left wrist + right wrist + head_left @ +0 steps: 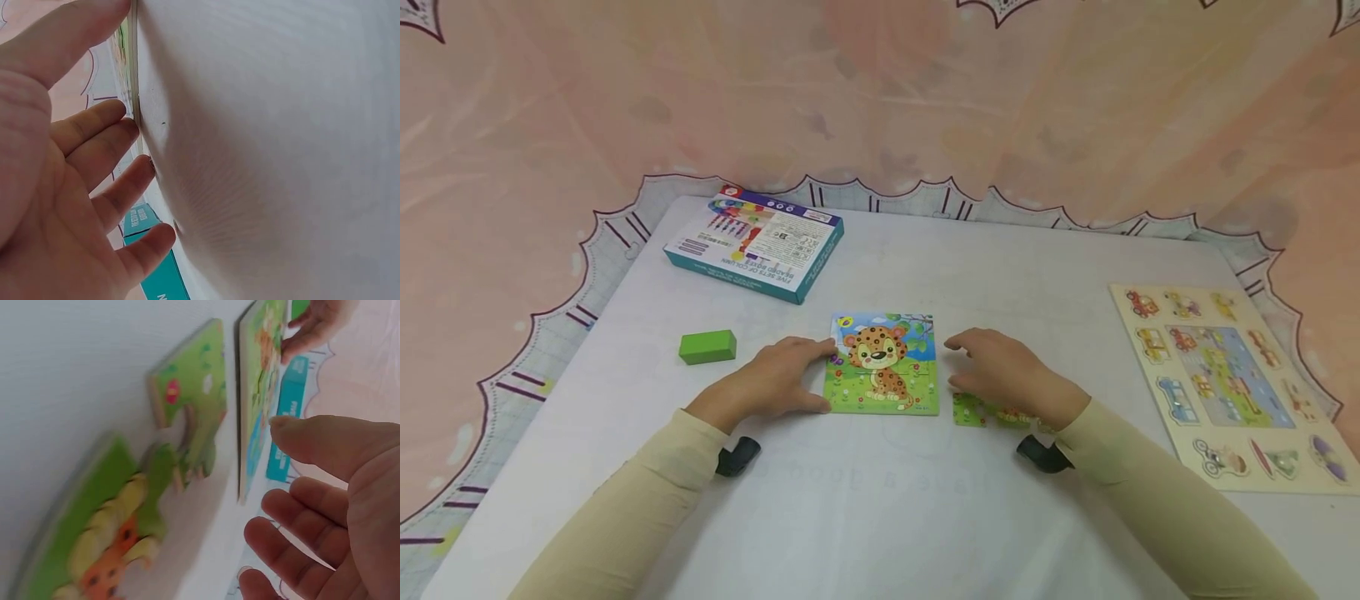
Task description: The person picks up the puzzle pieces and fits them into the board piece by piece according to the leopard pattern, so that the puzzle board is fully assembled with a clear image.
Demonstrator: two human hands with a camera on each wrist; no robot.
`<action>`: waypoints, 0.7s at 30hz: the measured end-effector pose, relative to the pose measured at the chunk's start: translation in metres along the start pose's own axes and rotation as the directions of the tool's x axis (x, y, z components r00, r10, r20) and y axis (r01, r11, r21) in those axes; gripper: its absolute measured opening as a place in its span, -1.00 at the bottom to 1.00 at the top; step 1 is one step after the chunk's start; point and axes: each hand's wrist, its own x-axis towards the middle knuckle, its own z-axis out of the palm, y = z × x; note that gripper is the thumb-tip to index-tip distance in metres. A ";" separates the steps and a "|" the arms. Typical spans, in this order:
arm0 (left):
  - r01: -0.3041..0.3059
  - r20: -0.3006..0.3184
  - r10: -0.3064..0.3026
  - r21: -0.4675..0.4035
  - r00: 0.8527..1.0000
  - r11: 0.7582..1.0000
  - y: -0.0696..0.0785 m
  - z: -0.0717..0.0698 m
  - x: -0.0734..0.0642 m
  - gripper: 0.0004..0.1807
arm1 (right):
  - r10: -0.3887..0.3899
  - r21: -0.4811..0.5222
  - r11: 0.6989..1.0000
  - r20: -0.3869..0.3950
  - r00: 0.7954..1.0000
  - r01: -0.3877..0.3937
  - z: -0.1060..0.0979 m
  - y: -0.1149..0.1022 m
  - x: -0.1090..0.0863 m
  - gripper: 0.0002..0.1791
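Note:
A square jigsaw puzzle (pixel 887 367) with a leopard cub on grass lies assembled on the table. My left hand (pixel 772 375) is at its left side, thumb and fingertips spread along the edge; in the left wrist view the thumb (pixel 81 31) meets the board's edge. To the right of the puzzle, my right hand (pixel 1007 372) hovers with relaxed, parted fingers and holds nothing. Loose green puzzle pieces (pixel 972 412) lie under and in front of it, partly hidden in the head view. The right wrist view shows a piece (pixel 194 394) with a red flower and another with orange spotted parts (pixel 103 544).
A green block (pixel 707 347) lies left of the left hand. Behind it is a flat teal and white box (pixel 756 242). At the far right sits a wooden puzzle board (pixel 1165 333) with vehicle and toy pictures. A white cloth covers the table (pixel 880 517); a patterned curtain hangs behind.

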 end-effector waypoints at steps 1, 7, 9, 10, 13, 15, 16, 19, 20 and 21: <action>0.000 0.002 0.000 0.002 1.000 1.000 0.000 0.000 0.001 -0.07 | -0.006 -0.007 1.000 0.001 1.000 0.006 0.001 0.002 -0.003 -0.43; 0.008 0.006 -0.008 0.002 1.000 1.000 0.001 0.001 0.002 -0.07 | -0.038 -0.039 0.999 -0.004 0.999 0.038 0.006 0.011 -0.019 -0.41; 0.013 0.008 -0.013 0.000 1.000 1.000 0.002 0.001 0.001 -0.06 | -0.038 -0.024 0.999 0.000 0.999 0.038 0.008 0.014 -0.023 -0.39; 0.012 0.008 -0.012 0.001 1.000 1.000 0.002 0.001 0.001 -0.07 | -0.034 -0.012 0.999 0.005 0.999 0.034 0.009 0.015 -0.026 -0.38; 0.013 0.010 -0.013 0.002 1.000 1.000 0.003 0.001 0.001 -0.07 | -0.024 0.020 1.000 0.022 0.999 0.023 0.012 0.018 -0.033 -0.32; 0.010 0.008 -0.010 0.006 1.000 1.000 0.003 0.001 0.002 -0.07 | -0.030 0.025 0.999 0.023 0.999 0.029 0.015 0.021 -0.036 -0.29; 0.010 0.007 -0.010 0.008 1.000 1.000 0.003 0.000 0.002 -0.08 | -0.031 0.027 0.999 0.022 0.999 0.031 0.017 0.022 -0.037 -0.28; 0.013 0.005 -0.013 0.006 1.000 1.000 0.003 0.000 0.002 -0.08 | -0.056 0.022 0.998 0.004 0.998 0.056 0.021 0.025 -0.038 -0.29; 0.014 0.005 -0.014 0.006 1.000 1.000 0.004 0.000 0.003 -0.08 | -0.065 0.020 0.998 -0.004 0.998 0.065 0.021 0.026 -0.039 -0.30; 0.015 0.005 -0.015 0.004 1.000 1.000 0.004 0.000 0.003 -0.08 | -0.073 0.018 0.997 -0.010 0.997 0.073 0.022 0.026 -0.039 -0.32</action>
